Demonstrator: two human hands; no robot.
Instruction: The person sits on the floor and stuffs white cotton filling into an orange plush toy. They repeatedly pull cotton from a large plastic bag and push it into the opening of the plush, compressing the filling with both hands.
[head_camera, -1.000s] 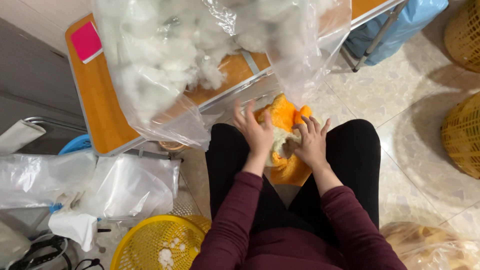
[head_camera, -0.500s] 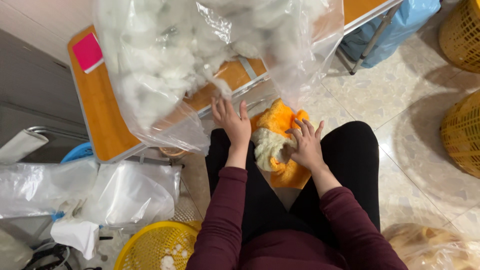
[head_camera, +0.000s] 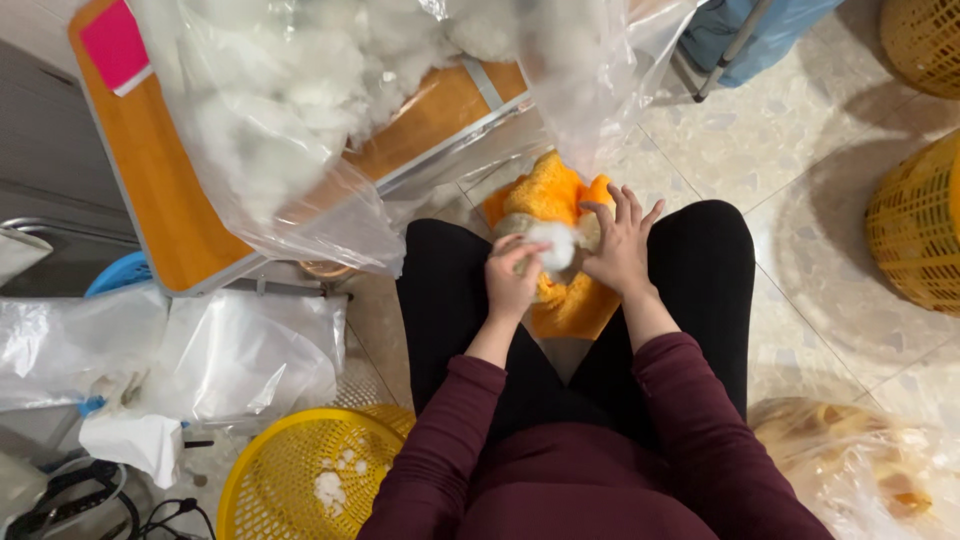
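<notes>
An orange plush toy (head_camera: 560, 200) lies between my knees on my lap. My left hand (head_camera: 512, 278) pinches a tuft of white stuffing (head_camera: 553, 243) and holds it at the toy's opening. My right hand (head_camera: 622, 245) rests on the toy's right side with fingers spread, steadying it. A big clear plastic bag of white stuffing (head_camera: 300, 110) hangs over the orange table (head_camera: 150, 180) just in front of my knees.
A yellow basket (head_camera: 300, 480) with bits of stuffing stands by my left thigh. Crumpled clear bags (head_camera: 200, 360) lie on the left. Woven yellow baskets (head_camera: 915, 220) stand at the right. A bag with orange pieces (head_camera: 860, 470) sits at the lower right.
My left hand reached up toward the stuffing bag, then came back down with a tuft of white stuffing to the toy. The right hand stayed on the toy.
</notes>
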